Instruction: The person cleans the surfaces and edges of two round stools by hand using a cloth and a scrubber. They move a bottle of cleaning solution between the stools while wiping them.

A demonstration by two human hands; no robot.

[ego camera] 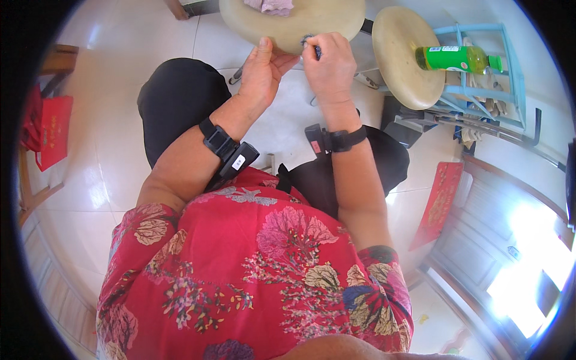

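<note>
A round beige stool seat (256,24) is in front of me at the top of the view. My left hand (264,74) holds its near rim, thumb at the edge and fingers curled beneath. In my right hand (330,63) is a dark grey scrubber (308,38), apparently steel wool, pressed to the seat near the rim. Part of the scrubber is hidden by my fingers. A folded pinkish cloth (272,6) lies on the far part of the same seat.
At right, a second round stool (396,58) carries a green-labelled plastic bottle (454,59). Behind it is a light blue metal rack (513,96). A red paper bag (55,130) is at far left, beside wooden furniture. A white panelled door (477,216) is at lower right.
</note>
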